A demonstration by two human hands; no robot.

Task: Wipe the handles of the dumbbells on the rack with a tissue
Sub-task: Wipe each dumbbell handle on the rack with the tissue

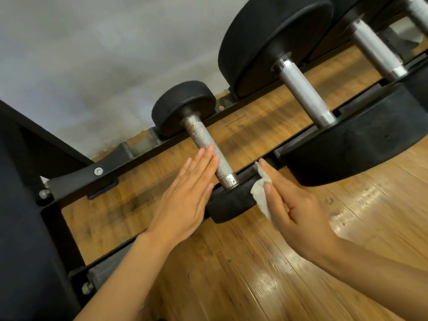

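A small black dumbbell lies across the low rack, its worn knurled metal handle (206,144) running from far left to near right. My left hand (185,198) is flat with straight fingers, and its fingertips touch the left side of that handle. My right hand (294,205) pinches a crumpled white tissue (261,193) between thumb and fingers, just right of the handle's near end, over the near weight head (231,205). A larger dumbbell with a cleaner silver handle (303,91) sits to the right, and a third handle (375,49) is farther right.
The black rack rails (129,163) run diagonally over a wooden floor (254,274). A black upright frame (27,205) fills the left edge. A grey wall (92,54) stands behind the rack.
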